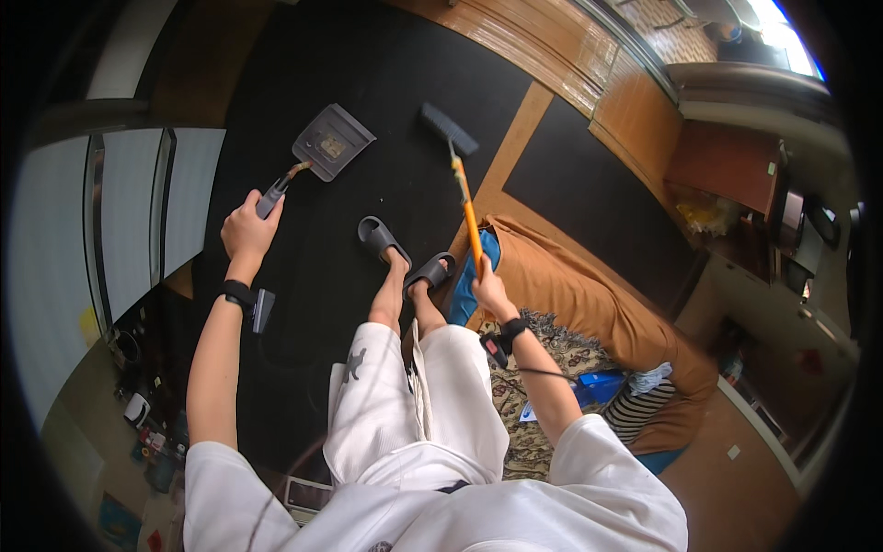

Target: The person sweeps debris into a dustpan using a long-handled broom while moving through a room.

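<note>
On the dark floor [386,64] spread ahead of both hands, sweeping seems the step in hand. The next stroke would call for the dustpan's lip flat on the floor and the bristles drawn toward it. The broom [470,216] reaches out ahead of the right hand [491,291], which is closed around its orange handle; its blue-grey head lies angled, slightly blurred, and I cannot tell whether it touches the floor. The grey dustpan [347,129], just beyond the left hand [246,230] that grips its handle, is squarish, with a tan patch inside, perhaps litter or a label. A tiny pale speck [382,199] shows between the hands, nearer the feet.
</note>
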Available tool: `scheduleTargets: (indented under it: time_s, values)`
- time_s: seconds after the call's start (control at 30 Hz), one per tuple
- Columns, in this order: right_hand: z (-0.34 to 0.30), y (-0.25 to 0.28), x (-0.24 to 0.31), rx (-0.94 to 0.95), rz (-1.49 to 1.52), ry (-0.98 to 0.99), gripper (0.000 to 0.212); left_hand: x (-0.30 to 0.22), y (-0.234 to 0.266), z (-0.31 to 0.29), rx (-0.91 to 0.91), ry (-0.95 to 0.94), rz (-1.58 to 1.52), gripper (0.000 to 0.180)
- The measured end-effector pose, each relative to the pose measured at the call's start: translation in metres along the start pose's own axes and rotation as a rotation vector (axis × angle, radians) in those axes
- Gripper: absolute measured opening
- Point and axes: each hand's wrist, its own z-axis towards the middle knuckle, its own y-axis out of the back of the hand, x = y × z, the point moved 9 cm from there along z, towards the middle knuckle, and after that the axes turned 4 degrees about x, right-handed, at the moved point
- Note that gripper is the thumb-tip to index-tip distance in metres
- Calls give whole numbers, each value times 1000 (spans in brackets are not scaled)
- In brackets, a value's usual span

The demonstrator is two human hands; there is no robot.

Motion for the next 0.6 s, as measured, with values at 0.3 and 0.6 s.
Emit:
scheduleTargets:
  time_s: [0.3,0.6]
  values:
    - [-64,63,17,385,556,-157,50,0,-7,8,86,3,-64,35]
    - [53,186,54,125,382,89,47,8,-3,8,9,-8,-68,37]
